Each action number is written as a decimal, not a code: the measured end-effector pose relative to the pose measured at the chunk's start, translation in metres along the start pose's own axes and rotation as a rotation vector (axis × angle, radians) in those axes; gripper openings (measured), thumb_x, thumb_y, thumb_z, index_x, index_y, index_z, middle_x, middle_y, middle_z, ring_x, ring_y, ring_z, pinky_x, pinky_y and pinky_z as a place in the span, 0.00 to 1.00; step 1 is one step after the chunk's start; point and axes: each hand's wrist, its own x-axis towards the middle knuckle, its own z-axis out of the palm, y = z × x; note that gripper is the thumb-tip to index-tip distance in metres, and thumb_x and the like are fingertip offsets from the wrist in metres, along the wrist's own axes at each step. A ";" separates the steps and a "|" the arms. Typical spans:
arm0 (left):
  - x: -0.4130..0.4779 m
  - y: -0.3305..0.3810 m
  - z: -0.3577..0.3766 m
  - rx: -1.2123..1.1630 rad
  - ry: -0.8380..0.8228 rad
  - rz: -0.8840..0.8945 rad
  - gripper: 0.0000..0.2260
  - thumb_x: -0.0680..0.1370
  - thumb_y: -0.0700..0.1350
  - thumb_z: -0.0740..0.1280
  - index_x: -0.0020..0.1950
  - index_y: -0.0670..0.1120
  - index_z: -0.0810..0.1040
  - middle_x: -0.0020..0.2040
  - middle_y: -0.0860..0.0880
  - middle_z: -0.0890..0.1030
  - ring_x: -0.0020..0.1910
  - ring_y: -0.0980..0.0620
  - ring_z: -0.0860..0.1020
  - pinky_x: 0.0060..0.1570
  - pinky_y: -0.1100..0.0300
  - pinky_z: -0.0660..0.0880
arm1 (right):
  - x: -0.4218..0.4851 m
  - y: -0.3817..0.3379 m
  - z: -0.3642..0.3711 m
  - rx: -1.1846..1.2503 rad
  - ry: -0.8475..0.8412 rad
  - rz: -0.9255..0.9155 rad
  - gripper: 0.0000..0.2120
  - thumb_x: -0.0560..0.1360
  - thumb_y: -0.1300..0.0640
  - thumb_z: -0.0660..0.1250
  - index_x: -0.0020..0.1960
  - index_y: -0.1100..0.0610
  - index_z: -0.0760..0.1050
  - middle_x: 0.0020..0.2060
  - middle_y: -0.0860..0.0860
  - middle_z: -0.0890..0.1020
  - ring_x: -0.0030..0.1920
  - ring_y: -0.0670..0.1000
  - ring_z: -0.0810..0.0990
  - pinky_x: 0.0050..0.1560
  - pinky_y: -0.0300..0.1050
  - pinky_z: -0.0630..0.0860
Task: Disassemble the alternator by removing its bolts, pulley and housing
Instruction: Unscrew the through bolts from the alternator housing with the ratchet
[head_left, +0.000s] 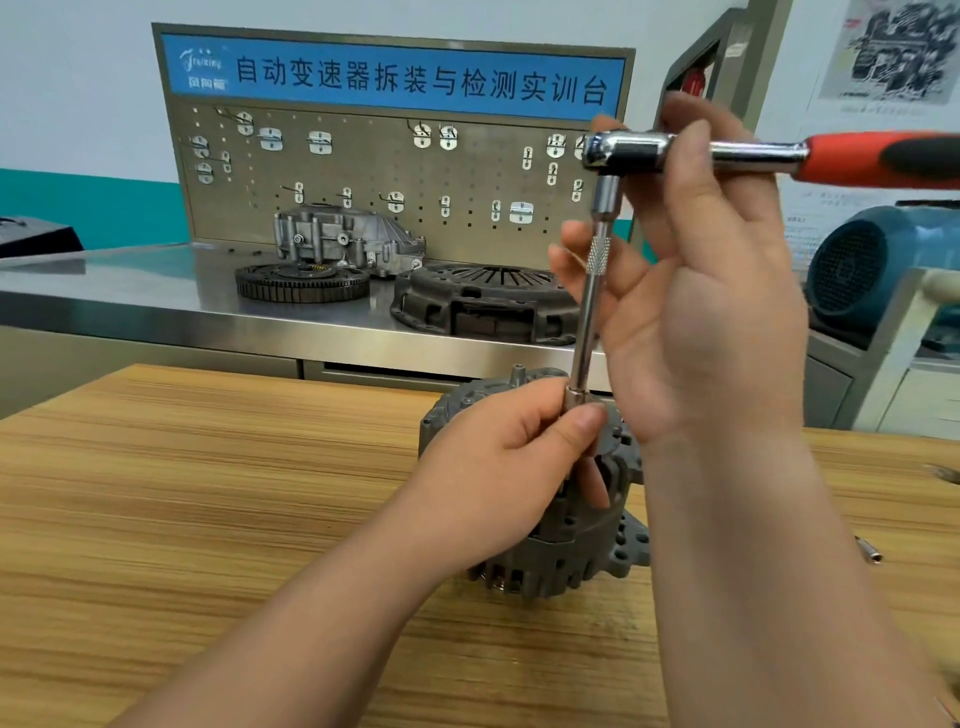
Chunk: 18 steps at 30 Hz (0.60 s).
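The alternator stood upright on a wooden table with long brown stripes, a bit right of the middle. The left hand pinched the small socket on top of it. The right hand gripped the shiny head of a ratchet with a red handle, and its fingers touched the long bar that ran down to the socket. A little metal bit lay on the table near the right edge.

Behind the table was a steel bench. On it lay a toothed ring, a dark round cover and a silver case. A board with hooks and a blue sign stood behind them. The wall was white with a green stripe. A blue motor sat to the right.
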 end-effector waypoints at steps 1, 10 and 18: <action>0.000 0.001 -0.001 0.006 -0.001 -0.004 0.14 0.82 0.51 0.58 0.42 0.46 0.76 0.36 0.55 0.84 0.42 0.41 0.80 0.48 0.40 0.76 | -0.001 0.001 0.001 -0.122 0.008 -0.098 0.06 0.81 0.58 0.60 0.52 0.52 0.75 0.53 0.52 0.79 0.36 0.51 0.81 0.42 0.45 0.79; -0.001 0.001 -0.002 -0.033 -0.007 -0.006 0.15 0.81 0.56 0.58 0.42 0.49 0.78 0.36 0.55 0.83 0.42 0.41 0.80 0.49 0.39 0.76 | -0.003 -0.001 0.004 -0.168 0.058 -0.085 0.07 0.83 0.56 0.58 0.54 0.52 0.74 0.53 0.52 0.80 0.33 0.51 0.82 0.38 0.44 0.79; -0.001 0.001 -0.001 -0.028 0.017 0.019 0.13 0.77 0.56 0.58 0.44 0.51 0.78 0.35 0.59 0.82 0.40 0.43 0.78 0.46 0.42 0.76 | 0.000 -0.004 0.005 0.189 -0.002 0.136 0.08 0.83 0.54 0.54 0.56 0.51 0.71 0.53 0.55 0.80 0.30 0.49 0.80 0.33 0.43 0.77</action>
